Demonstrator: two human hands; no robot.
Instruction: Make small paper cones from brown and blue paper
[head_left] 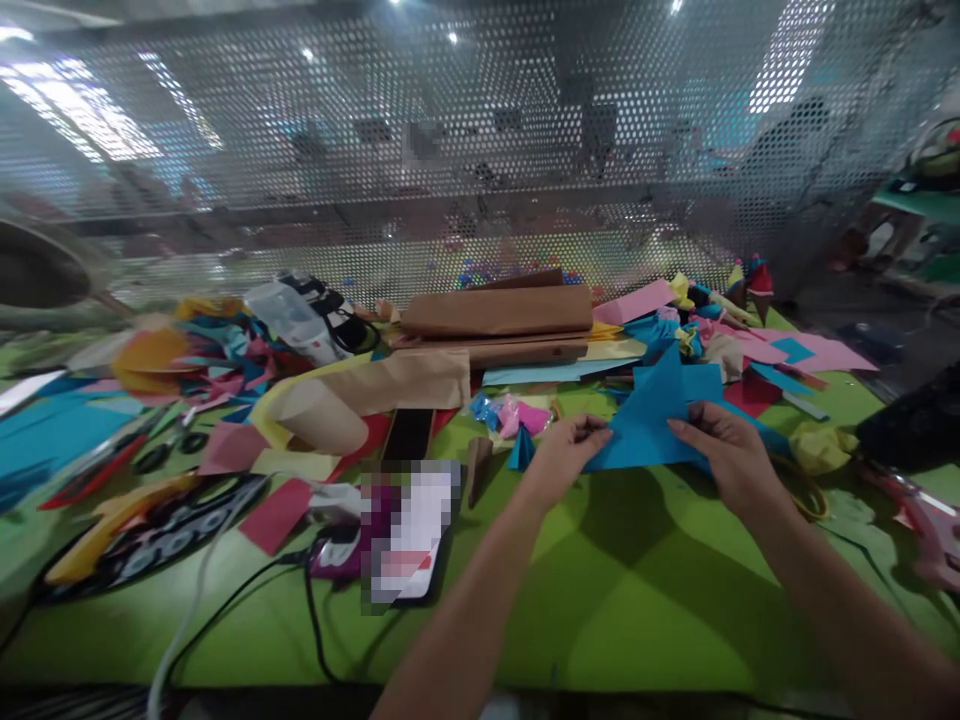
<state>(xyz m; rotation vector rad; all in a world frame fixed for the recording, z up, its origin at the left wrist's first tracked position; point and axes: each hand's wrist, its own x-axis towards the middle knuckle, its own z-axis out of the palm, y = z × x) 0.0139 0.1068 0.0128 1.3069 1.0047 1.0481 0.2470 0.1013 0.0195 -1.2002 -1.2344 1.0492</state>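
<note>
Between my two hands is a sheet of blue paper (646, 430), raised a little above the green table, with a pointed flap standing up at its top. My left hand (568, 455) pinches its left corner between thumb and fingers. On the other side, my right hand (716, 440) grips the paper's right part with the thumb in front. A small folded blue paper piece (521, 450) lies just left of my left hand, beside a pink and blue crumpled bundle (514, 412). A rolled brown paper cone (478, 468) is farther left.
Brown paper rolls (499, 312) and coloured scraps line the back before a perforated metal screen (450, 150). Scissors (169, 440), a yellow-handled tool (124, 525), cables and a phone (420, 530) lie left. A red glue gun-like tool (919, 525) and crumpled yellow paper (823, 448) are right.
</note>
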